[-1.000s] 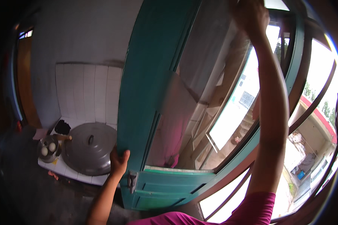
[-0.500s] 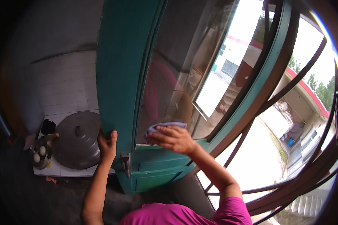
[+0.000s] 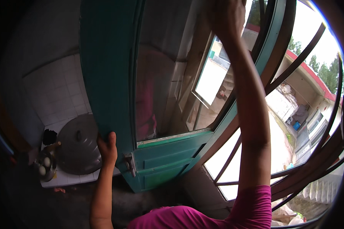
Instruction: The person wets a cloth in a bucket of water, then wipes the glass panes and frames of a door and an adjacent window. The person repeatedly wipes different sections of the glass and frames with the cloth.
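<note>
My left hand [image 3: 108,149] grips the edge of a green door [image 3: 106,76]; its thumb shows on the near face and the fingers are hidden behind. Just right of it is a metal door handle [image 3: 129,164]. High up in front of the door's glass pane [image 3: 162,103], my right hand [image 3: 228,19] reaches to the top of the picture. Its fingers are dark and partly cut off, and no cloth is visible there. The glass reflects a pink shape and a bright doorway.
A tiled counter [image 3: 73,178] at the left bears a big dark lid [image 3: 77,147], a bowl with white egg-like things [image 3: 46,164] and a black crumpled thing [image 3: 49,136]. Dark curved window bars [image 3: 300,66] stand at the right, with a bright yard beyond.
My right hand has risen from the lower edge of the glass, where it pressed a pale cloth, to the picture's top. My left hand stays on the door edge. The view has shifted slightly.
</note>
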The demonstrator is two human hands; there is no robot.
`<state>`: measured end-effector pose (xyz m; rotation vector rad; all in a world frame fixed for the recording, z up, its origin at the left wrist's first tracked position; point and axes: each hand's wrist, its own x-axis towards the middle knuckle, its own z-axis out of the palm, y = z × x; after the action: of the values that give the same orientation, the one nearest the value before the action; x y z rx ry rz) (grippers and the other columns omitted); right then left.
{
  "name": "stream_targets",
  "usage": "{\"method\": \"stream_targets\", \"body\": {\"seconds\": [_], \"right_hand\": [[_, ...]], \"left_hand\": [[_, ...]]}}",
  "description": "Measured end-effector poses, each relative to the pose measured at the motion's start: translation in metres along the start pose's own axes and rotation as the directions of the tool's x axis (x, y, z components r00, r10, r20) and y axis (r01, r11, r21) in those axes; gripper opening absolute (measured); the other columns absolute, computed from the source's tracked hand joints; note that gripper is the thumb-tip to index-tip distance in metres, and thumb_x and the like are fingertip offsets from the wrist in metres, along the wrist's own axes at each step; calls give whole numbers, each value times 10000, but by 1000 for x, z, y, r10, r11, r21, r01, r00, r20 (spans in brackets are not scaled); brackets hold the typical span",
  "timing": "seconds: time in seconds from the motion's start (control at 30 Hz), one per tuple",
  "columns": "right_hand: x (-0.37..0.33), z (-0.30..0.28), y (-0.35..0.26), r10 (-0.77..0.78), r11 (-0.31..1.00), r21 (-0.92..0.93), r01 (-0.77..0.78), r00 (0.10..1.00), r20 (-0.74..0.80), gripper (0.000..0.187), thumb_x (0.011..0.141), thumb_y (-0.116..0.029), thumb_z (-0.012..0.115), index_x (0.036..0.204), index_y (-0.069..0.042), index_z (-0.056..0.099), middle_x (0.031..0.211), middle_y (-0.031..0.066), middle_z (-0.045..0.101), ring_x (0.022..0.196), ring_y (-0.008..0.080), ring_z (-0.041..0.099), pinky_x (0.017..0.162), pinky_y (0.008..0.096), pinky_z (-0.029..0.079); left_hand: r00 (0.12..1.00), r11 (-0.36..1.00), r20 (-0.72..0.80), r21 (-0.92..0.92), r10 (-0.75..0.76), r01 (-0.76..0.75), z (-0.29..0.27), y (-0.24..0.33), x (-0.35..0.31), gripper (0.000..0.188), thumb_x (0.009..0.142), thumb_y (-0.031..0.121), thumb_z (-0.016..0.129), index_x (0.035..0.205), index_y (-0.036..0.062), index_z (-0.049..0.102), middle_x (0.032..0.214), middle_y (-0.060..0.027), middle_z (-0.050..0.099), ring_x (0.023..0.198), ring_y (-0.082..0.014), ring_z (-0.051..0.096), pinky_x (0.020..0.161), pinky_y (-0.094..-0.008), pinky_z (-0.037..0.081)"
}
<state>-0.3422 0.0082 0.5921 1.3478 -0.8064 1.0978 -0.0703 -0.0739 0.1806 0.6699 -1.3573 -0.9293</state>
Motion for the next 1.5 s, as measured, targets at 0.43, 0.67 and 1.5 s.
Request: {"method": "stream_targets", "body": {"seconds": [0.43,0.67,1.5], "right_hand": [[-230,-66,9,-521,852,361,379,675,522,623,860,-186,770,1397,-415,554,1576,-15,436,1467,303,420,1105,504,467],[8,-105,142,-144,729,-622,286,952,269,543,931,-61,569,1455,-188,509,1575,87,451,1429,370,393,1167,542,279],[-332,-98,-114,-160,881,446,-155,791,591,323,797,-187,669,1098,-238,775,1042,-29,549,967,226,518,835,325,500]], "left_hand": [[980,984,-115,85,163,-154,5,-14,5,586,1006,552,625,1116,-18,546,887,2,523,771,-103,487,711,-282,413],[995,993,-102,116,14,-3,-4,-36,8,678,1017,594,571,1245,-44,539,1110,-76,583,1002,-177,562,907,-321,450],[949,987,-296,86,-106,137,-15,-4,-10,799,1007,589,588,1468,-48,446,1422,-130,555,1273,-245,546,1088,-354,418]]}}
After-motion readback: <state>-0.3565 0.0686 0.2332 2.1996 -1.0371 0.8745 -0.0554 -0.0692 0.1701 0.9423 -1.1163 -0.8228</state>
